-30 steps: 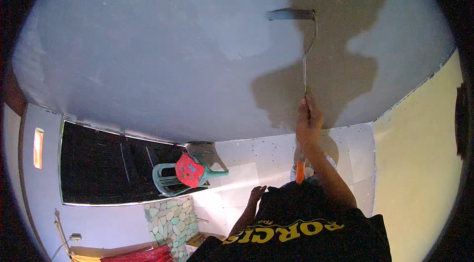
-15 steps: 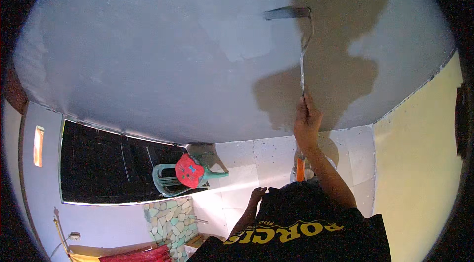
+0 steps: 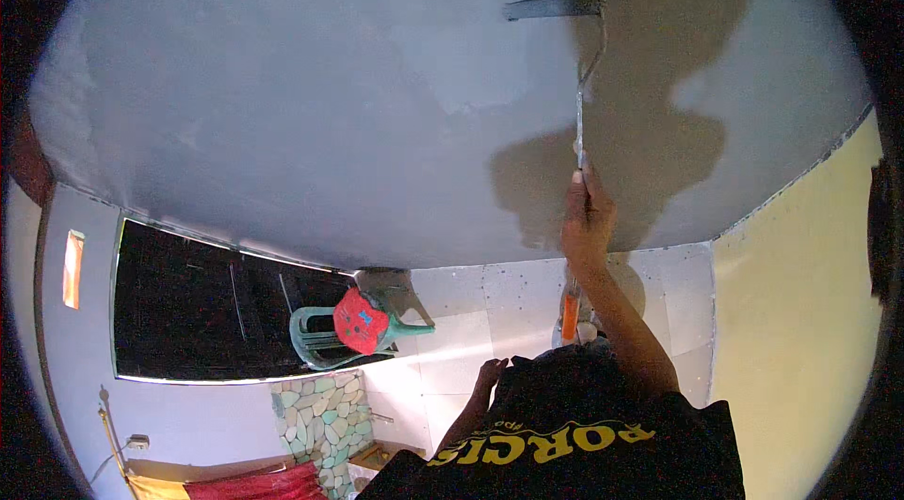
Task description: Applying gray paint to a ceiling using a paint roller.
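My right hand is closed around the metal rod of a paint roller, with the thumb laid along it. The roller's dark, narrow head is against the large grey wall, to the left of its bent frame. Below my right hand, an orange handle shows in line with the rod. My left hand hangs low beside my dark shirt, away from the roller. It is small and dark, so its finger position is unclear.
A green plastic chair with a red cat-face cushion stands left on the light tiled floor. Behind it is a dark door. A yellow wall rises at the right. Shadows fall across the grey wall.
The roller head has moved slightly up the wall. My right hand stays closed on the rod at nearly the same place, and my left hand has barely moved.
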`<state>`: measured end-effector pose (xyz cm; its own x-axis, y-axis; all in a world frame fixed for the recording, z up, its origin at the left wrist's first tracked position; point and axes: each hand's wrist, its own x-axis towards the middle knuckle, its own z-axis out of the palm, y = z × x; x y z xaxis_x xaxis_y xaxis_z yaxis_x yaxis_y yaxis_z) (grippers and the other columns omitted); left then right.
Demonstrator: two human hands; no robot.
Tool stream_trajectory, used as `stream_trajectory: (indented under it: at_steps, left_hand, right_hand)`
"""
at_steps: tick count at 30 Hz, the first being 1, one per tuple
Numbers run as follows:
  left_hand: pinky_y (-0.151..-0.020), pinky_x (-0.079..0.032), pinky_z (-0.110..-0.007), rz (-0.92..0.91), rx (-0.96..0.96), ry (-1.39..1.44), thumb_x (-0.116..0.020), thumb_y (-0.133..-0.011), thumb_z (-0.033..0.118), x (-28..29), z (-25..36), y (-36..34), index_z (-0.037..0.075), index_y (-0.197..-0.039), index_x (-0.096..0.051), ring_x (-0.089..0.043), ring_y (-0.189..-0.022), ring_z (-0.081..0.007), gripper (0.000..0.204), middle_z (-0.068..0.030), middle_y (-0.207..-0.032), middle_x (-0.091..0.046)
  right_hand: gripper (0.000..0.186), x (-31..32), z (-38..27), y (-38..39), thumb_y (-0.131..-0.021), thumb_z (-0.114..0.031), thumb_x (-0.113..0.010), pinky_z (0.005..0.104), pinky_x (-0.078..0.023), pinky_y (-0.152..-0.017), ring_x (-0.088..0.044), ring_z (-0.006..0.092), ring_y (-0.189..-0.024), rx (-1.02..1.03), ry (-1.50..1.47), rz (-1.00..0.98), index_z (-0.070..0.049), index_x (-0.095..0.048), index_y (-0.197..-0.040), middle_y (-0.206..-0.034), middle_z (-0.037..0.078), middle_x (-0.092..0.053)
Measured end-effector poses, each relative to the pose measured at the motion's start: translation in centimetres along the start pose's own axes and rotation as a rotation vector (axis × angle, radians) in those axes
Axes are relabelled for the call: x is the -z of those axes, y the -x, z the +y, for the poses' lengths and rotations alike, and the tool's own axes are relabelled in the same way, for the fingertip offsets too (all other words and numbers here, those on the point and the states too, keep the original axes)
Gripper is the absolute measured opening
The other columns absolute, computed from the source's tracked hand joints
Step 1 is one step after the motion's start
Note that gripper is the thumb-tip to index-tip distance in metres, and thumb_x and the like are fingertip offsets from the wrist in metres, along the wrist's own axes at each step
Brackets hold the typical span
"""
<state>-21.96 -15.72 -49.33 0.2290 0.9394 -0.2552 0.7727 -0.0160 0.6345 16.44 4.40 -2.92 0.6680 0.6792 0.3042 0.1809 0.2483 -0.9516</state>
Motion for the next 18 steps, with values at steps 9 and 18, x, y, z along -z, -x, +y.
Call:
stream_trajectory:
  at_steps: [9, 18]
  left_hand:
    - [-0.051, -0.046, -0.029, 0.024, -0.074, -0.025, -0.072, -0.088, 0.022, -0.1, 0.5, -0.7, 0.003, -0.100, -0.061, -0.055, -0.061, -0.0106, 0.025, -0.0020, -0.075, -0.064]
    - [-0.052, -0.046, -0.029, 0.068, -0.132, -0.057, -0.072, -0.088, 0.021, 0.2, 0.5, -1.1, 0.003, -0.101, -0.061, -0.056, -0.062, -0.0107, 0.025, -0.0021, -0.076, -0.064]
  right_hand:
    - [0.033, 0.1, 0.6, 0.3, -0.100, -0.016, -0.050, 0.0249, -0.033, -0.051, -0.037, 0.0065, -0.061, 0.005, 0.012, 0.032, 0.001, -0.060, -0.126, -0.070, -0.004, -0.044]
    - [0.026, -0.6, 2.7, 1.0, -0.100, -0.016, -0.052, 0.0236, -0.029, -0.050, -0.036, 0.0041, -0.060, 0.004, -0.035, 0.038, -0.002, -0.065, -0.117, -0.067, -0.005, -0.041]
